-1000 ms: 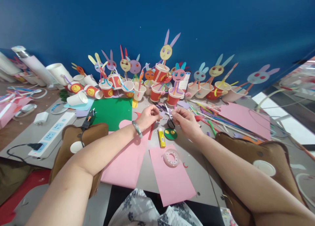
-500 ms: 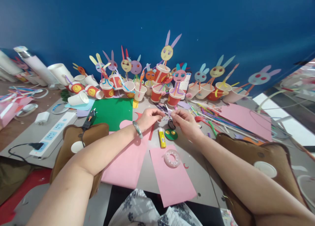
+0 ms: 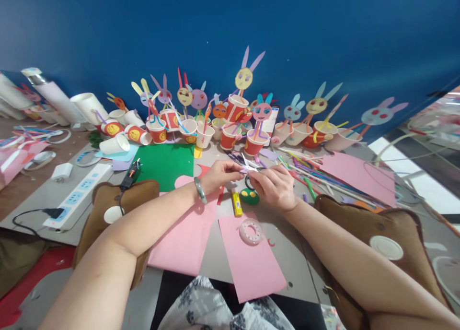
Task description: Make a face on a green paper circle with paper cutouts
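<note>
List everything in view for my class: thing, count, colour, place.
Wall: one, blue, behind
Rabbit figures: at least ten, mixed, along wall
Cups: many, red or white, along wall
Phone: one, white screen, behind cups
Capped bottle: one, pale, far left
Power strip: one, white, left
Cushions: two, brown, either side
Pink sheets: at least three, on grey table
Green sheet: one, left
Coloured sticks: many, mixed, right
Glue stick: one, yellow, centre
Disc: one, green, yellow-spotted, by glue stick
Tape roll: one, pinkish, on paper
Scissors: at least one, dark-handled, beyond disc
Left hand: one, by scissors
Right hand: one, by scissors
</note>
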Action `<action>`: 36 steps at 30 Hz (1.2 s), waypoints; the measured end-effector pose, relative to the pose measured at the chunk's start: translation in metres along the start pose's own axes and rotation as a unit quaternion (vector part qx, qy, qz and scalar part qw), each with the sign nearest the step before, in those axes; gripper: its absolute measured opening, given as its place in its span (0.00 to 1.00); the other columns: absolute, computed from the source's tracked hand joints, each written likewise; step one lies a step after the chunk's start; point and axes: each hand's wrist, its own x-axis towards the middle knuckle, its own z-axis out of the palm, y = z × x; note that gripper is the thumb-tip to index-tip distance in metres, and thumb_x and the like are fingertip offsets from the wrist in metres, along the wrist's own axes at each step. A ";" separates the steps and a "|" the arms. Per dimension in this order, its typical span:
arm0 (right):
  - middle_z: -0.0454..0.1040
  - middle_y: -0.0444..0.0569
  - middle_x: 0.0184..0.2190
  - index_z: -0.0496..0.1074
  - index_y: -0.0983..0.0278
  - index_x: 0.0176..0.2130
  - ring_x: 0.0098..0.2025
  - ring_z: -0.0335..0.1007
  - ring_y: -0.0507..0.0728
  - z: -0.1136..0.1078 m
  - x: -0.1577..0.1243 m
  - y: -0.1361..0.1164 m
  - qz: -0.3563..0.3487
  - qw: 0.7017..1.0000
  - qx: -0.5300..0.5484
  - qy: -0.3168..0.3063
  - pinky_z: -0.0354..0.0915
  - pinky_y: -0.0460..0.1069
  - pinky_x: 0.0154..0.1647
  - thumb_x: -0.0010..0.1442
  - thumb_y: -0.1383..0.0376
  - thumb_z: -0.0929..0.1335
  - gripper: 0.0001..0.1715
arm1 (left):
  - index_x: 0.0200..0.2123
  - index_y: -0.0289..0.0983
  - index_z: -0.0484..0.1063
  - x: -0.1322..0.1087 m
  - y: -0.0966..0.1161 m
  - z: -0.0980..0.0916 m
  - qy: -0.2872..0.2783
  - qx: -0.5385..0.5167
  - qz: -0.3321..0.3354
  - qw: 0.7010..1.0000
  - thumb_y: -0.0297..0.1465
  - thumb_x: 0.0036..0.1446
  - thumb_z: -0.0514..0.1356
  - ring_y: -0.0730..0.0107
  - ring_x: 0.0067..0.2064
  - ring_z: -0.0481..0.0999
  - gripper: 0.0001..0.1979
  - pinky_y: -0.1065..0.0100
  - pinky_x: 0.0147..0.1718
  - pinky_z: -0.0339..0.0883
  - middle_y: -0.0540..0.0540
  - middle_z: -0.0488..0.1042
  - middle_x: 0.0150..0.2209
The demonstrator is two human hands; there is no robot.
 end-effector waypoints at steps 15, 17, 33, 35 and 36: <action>0.75 0.44 0.24 0.74 0.62 0.36 0.25 0.67 0.52 0.002 0.004 -0.002 0.025 1.000 -0.001 0.008 0.58 0.50 0.33 0.63 0.71 0.68 0.05 | 0.31 0.32 0.78 0.001 0.007 0.002 0.045 0.035 -0.001 0.998 0.27 0.47 0.61 0.76 0.29 0.72 0.08 0.72 0.31 0.64 0.49 0.74 0.25; 0.75 0.44 0.24 0.74 0.62 0.36 0.25 0.67 0.52 0.004 0.003 -0.003 0.081 0.996 0.028 0.013 0.59 0.50 0.33 0.63 0.70 0.67 0.05 | 0.31 0.31 0.79 0.003 0.008 0.001 0.051 0.039 -0.003 0.998 0.27 0.47 0.62 0.78 0.28 0.71 0.07 0.72 0.30 0.62 0.49 0.75 0.25; 0.62 0.39 0.16 0.72 0.62 0.29 0.18 0.53 0.48 0.003 0.021 -0.014 0.527 0.695 0.488 -0.039 0.52 0.47 0.19 0.50 0.49 0.75 0.20 | 0.35 0.31 0.80 0.002 0.009 -0.001 0.056 0.071 -0.014 0.996 0.26 0.48 0.66 0.76 0.31 0.72 0.09 0.70 0.36 0.65 0.47 0.78 0.30; 0.61 0.39 0.16 0.72 0.62 0.28 0.18 0.52 0.48 0.004 0.021 -0.014 0.532 0.671 0.515 -0.045 0.51 0.47 0.19 0.49 0.49 0.76 0.21 | 0.36 0.31 0.80 0.002 0.008 -0.002 0.046 0.075 -0.009 0.996 0.27 0.48 0.67 0.76 0.31 0.72 0.10 0.69 0.36 0.66 0.47 0.78 0.30; 0.61 0.38 0.16 0.72 0.62 0.28 0.18 0.52 0.48 0.005 0.020 -0.013 0.534 0.660 0.526 -0.046 0.51 0.47 0.19 0.48 0.49 0.76 0.21 | 0.36 0.31 0.80 0.002 0.007 -0.002 0.040 0.080 -0.008 0.996 0.28 0.48 0.68 0.76 0.31 0.73 0.10 0.69 0.37 0.66 0.47 0.79 0.31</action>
